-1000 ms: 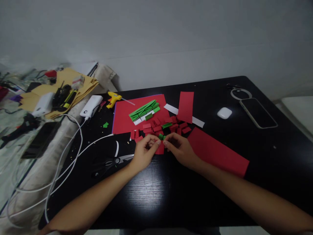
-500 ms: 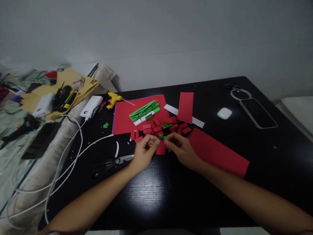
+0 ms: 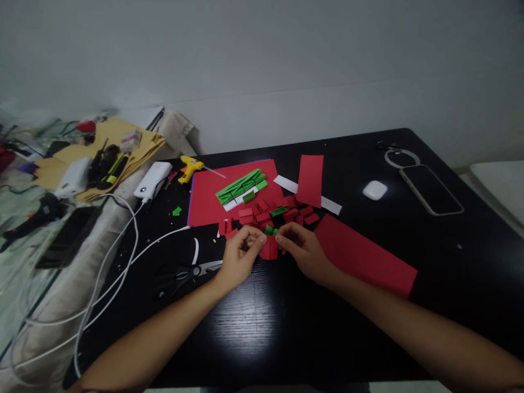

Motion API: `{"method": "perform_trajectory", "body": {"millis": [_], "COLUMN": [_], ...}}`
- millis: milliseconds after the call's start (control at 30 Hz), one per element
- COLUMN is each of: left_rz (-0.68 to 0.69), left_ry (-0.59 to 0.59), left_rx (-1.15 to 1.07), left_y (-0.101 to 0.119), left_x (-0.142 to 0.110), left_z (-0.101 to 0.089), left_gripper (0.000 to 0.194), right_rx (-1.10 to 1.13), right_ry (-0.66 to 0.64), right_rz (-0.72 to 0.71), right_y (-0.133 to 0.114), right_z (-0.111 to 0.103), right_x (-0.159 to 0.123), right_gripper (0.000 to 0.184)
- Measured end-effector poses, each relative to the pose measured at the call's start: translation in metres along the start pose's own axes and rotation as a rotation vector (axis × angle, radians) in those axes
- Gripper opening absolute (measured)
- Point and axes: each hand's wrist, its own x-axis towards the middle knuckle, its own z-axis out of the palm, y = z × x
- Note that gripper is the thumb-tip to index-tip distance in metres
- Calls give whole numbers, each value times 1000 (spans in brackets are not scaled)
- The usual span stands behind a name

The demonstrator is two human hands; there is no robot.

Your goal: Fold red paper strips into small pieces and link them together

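Note:
Between my hands is a small folded red paper piece [image 3: 269, 249], with a green paper bit [image 3: 270, 230] just above it. My left hand [image 3: 244, 248] pinches the red piece's left side between thumb and fingers. On its right side, my right hand [image 3: 298, 243] pinches it likewise. Just beyond lies a pile of small folded red paper pieces [image 3: 262, 214], with a green folded piece [image 3: 279, 211] among them. Folded green paper strips [image 3: 241, 186] rest on a large red sheet [image 3: 202, 202] behind the pile.
Black scissors [image 3: 192, 271] lie by my left forearm. A yellow glue gun [image 3: 190, 168], a white power bank [image 3: 153, 179] and white cables [image 3: 135, 256] are on the left. Red cardstock [image 3: 364, 256] lies by my right forearm; an earbud case [image 3: 375, 190] and phone [image 3: 431, 189] are farther right.
My hands keep pinching the red piece at nearly the same place. The piece has turned slightly, so its middle fold line shows more clearly. Nothing else on the table has moved.

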Motion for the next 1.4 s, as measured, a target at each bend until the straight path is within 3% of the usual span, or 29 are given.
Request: {"method": "perform_trajectory", "body": {"millis": [1400], "left_rz": [-9], "left_ry": [-41], "left_rx": [-32], "left_y": [5], "left_x": [2], "left_z": [0], "left_gripper": [27], "right_rx": [20], "right_ry": [-26], "right_rz": [-14], "right_y": [-3], "right_z": [-2], "right_x": [1], "right_gripper": [17]}}
